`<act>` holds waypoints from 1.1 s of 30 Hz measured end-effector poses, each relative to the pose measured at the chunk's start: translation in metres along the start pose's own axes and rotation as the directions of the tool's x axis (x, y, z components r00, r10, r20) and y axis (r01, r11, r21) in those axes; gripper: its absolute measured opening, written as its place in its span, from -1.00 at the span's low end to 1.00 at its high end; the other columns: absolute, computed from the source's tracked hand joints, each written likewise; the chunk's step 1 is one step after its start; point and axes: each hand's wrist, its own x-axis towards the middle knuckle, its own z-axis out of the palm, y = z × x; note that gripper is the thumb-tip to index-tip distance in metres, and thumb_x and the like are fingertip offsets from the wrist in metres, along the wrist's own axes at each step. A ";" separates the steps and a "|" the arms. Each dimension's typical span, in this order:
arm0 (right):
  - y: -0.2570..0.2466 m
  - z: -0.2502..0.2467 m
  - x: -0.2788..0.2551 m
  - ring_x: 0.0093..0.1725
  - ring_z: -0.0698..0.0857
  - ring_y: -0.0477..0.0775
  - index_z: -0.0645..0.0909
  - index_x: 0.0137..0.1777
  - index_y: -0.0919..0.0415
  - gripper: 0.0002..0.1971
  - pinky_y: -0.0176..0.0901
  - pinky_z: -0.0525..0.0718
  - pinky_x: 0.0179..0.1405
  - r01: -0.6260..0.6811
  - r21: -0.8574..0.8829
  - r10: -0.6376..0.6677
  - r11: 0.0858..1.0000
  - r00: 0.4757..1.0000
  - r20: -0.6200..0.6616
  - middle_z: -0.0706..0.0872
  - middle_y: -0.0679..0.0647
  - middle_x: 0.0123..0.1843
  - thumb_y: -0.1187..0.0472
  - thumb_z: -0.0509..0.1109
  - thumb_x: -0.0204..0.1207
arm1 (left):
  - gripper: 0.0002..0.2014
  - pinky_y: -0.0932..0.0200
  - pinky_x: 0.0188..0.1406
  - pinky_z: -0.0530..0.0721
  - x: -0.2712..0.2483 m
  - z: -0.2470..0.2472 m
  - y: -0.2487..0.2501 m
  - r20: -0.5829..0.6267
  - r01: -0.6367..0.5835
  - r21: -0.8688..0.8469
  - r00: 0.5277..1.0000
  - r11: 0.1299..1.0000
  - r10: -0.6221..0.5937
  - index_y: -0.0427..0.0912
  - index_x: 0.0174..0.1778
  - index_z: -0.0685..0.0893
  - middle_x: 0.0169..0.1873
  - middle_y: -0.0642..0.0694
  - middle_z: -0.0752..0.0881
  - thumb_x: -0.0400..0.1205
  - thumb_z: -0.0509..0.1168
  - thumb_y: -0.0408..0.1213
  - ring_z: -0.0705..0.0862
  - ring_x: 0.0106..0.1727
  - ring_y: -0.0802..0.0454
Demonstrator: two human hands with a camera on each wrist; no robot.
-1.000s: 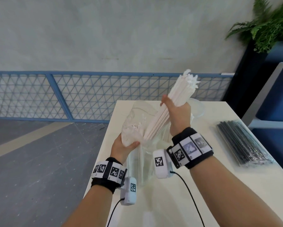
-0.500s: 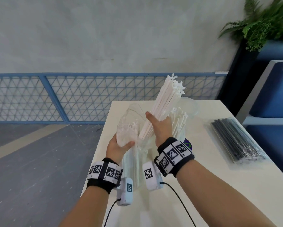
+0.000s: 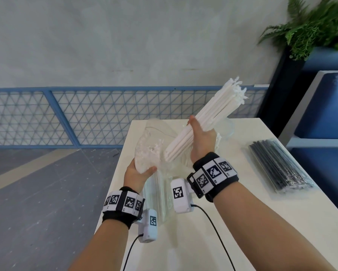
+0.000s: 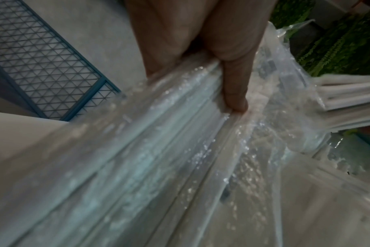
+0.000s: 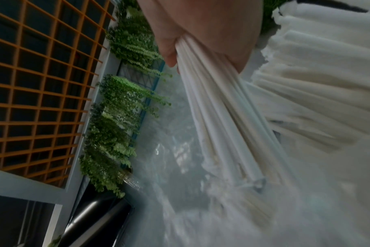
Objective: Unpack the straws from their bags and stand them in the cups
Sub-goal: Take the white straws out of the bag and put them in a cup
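My left hand (image 3: pixel 141 172) grips a clear plastic bag (image 3: pixel 150 145) of white straws by its middle, upright over the table's left edge; the thumb (image 4: pixel 235 86) presses on the film. My right hand (image 3: pixel 201 134) is wrapped around a thick bundle of white straws (image 3: pixel 215 112) that slants up to the right, its lower ends level with the bag's open mouth. The wrist view shows the same bundle (image 5: pixel 217 108) running down from my fist. Behind my right hand stands a clear cup (image 3: pixel 229 127) with more white straws (image 3: pixel 219 140) in it.
A sealed bag of black straws (image 3: pixel 277 165) lies on the right of the white table (image 3: pixel 242 222). The table's left edge drops to a grey floor. A blue mesh railing (image 3: pixel 86 116) runs behind, and a fern planter (image 3: pixel 318 26) and blue seat stand at the right.
My right hand has drawn the white bundle further up and out of the bag, tilting it more to the right. My left hand keeps its hold on the bag.
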 end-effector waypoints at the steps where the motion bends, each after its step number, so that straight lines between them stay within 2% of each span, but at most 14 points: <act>1: -0.006 -0.001 0.003 -0.18 0.72 0.06 0.61 0.00 0.36 -0.73 -0.16 0.70 -0.15 0.022 0.021 -0.022 1.000 1.000 -0.006 0.72 0.10 -0.20 0.18 0.50 0.42 | -0.52 0.09 0.11 0.55 0.001 -0.001 -0.001 -0.009 0.005 0.000 1.000 1.000 -0.005 -0.25 0.24 0.58 0.03 -0.15 0.69 0.41 0.51 -0.38 0.64 0.08 -0.10; 3: -0.016 -0.004 0.009 -0.31 0.66 -0.01 0.59 -0.08 0.29 -0.84 -0.17 0.69 -0.23 0.072 0.075 -0.070 0.995 0.997 -0.034 0.65 0.04 -0.33 0.22 0.46 0.46 | -0.50 0.08 0.14 0.54 0.003 -0.002 -0.003 -0.030 0.016 0.007 0.999 1.000 -0.016 -0.26 0.26 0.57 0.04 -0.14 0.68 0.41 0.52 -0.37 0.63 0.09 -0.10; 5: -0.024 -0.007 0.015 -0.31 0.66 0.01 0.59 -0.10 0.27 -0.87 -0.12 0.71 -0.20 0.117 0.070 -0.111 0.991 0.991 -0.080 0.65 0.04 -0.35 0.23 0.45 0.46 | -0.50 0.06 0.15 0.55 0.004 -0.003 -0.005 -0.039 0.020 0.015 0.999 1.000 -0.020 -0.26 0.26 0.57 0.03 -0.14 0.67 0.40 0.52 -0.36 0.62 0.10 -0.10; 8: -0.028 -0.011 0.020 -0.17 0.69 0.12 0.59 0.00 0.33 -0.75 0.05 0.73 0.00 0.169 0.023 -0.165 0.985 0.978 -0.124 0.69 0.15 -0.20 0.19 0.47 0.43 | -0.52 0.07 0.16 0.56 0.005 -0.002 -0.005 -0.046 0.024 0.023 0.999 0.999 -0.023 -0.23 0.24 0.58 0.04 -0.14 0.69 0.41 0.52 -0.34 0.64 0.10 -0.09; 10: -0.028 -0.014 0.022 -0.11 0.71 0.15 0.58 0.06 0.32 -0.70 0.07 0.74 0.04 0.175 0.006 -0.172 0.985 0.974 -0.149 0.69 0.17 -0.13 0.17 0.48 0.42 | -0.54 0.10 0.15 0.54 0.004 -0.002 -0.004 -0.052 0.024 0.027 0.998 0.999 -0.022 -0.23 0.23 0.59 0.03 -0.14 0.69 0.42 0.51 -0.35 0.63 0.09 -0.07; 14: -0.036 -0.022 0.028 -0.14 0.71 0.11 0.57 0.15 0.45 -0.60 0.00 0.75 -0.04 0.239 0.023 -0.229 0.971 0.950 -0.211 0.70 0.18 -0.13 0.15 0.45 0.45 | -0.54 0.12 0.13 0.53 0.002 -0.001 -0.002 -0.067 0.027 0.023 0.997 0.999 -0.025 -0.24 0.24 0.58 0.03 -0.13 0.68 0.43 0.50 -0.37 0.62 0.07 -0.06; 17: -0.042 -0.026 0.033 -0.16 0.71 0.06 0.56 0.15 0.40 -0.64 -0.09 0.75 -0.08 0.269 0.045 -0.249 0.962 0.934 -0.258 0.69 0.10 -0.17 0.15 0.44 0.47 | -0.54 0.13 0.12 0.51 0.002 -0.002 -0.001 -0.100 0.031 0.028 0.995 0.999 -0.028 -0.26 0.24 0.57 0.02 -0.13 0.65 0.44 0.49 -0.37 0.59 0.06 -0.05; 19: -0.044 -0.026 0.035 -0.09 0.73 0.12 0.55 0.16 0.36 -0.65 -0.07 0.75 -0.04 0.294 0.019 -0.278 0.956 0.922 -0.270 0.70 0.14 -0.11 0.15 0.44 0.48 | -0.55 0.13 0.11 0.51 0.002 -0.002 -0.001 -0.129 0.034 0.022 0.991 0.999 -0.031 -0.28 0.24 0.57 0.01 -0.14 0.64 0.44 0.49 -0.37 0.58 0.06 -0.04; 21: -0.042 -0.023 0.035 -0.06 0.73 0.14 0.55 0.17 0.35 -0.66 -0.11 0.75 -0.06 0.295 -0.022 -0.290 0.955 0.923 -0.252 0.71 0.18 -0.06 0.15 0.43 0.49 | -0.55 0.13 0.11 0.50 0.003 -0.003 -0.002 -0.148 0.034 0.011 0.988 0.999 -0.032 -0.30 0.25 0.57 0.00 -0.15 0.64 0.45 0.48 -0.37 0.57 0.06 -0.04; 24: -0.035 -0.020 0.033 -0.14 0.71 0.07 0.55 0.15 0.36 -0.67 -0.31 0.72 -0.21 0.274 -0.067 -0.282 0.959 0.934 -0.219 0.70 0.16 -0.09 0.15 0.42 0.50 | -0.55 0.12 0.12 0.51 0.004 -0.002 -0.002 -0.143 0.040 0.013 0.989 0.999 -0.038 -0.30 0.25 0.57 0.01 -0.15 0.64 0.45 0.48 -0.37 0.58 0.07 -0.05; 27: -0.043 -0.018 0.034 -0.09 0.72 0.07 0.54 0.18 0.35 -0.64 -0.17 0.73 -0.08 0.302 -0.051 -0.304 0.952 0.919 -0.249 0.70 0.14 -0.06 0.13 0.43 0.49 | -0.57 0.10 0.15 0.53 0.004 -0.005 -0.005 -0.144 0.041 -0.006 0.989 0.999 -0.041 -0.28 0.22 0.58 0.04 -0.17 0.67 0.43 0.49 -0.38 0.61 0.09 -0.08; 30: -0.062 -0.016 0.035 -0.12 0.69 -0.09 0.52 0.20 0.31 -0.64 -0.31 0.67 -0.08 0.385 -0.074 -0.391 0.920 0.885 -0.253 0.68 0.01 -0.07 0.12 0.43 0.50 | -0.57 0.10 0.14 0.53 0.005 -0.008 -0.008 -0.145 0.043 -0.018 0.988 0.999 -0.045 -0.26 0.21 0.58 0.03 -0.16 0.67 0.43 0.50 -0.38 0.61 0.09 -0.08; 33: -0.061 -0.011 0.030 -0.13 0.63 -0.16 0.49 0.23 0.25 -0.64 -0.42 0.58 -0.14 0.412 -0.176 -0.437 0.894 0.889 -0.138 0.63 -0.05 -0.08 0.12 0.42 0.51 | -0.58 0.09 0.15 0.54 0.006 -0.005 -0.008 -0.130 0.031 -0.026 0.991 0.999 -0.035 -0.27 0.21 0.59 0.03 -0.17 0.68 0.44 0.49 -0.38 0.62 0.09 -0.10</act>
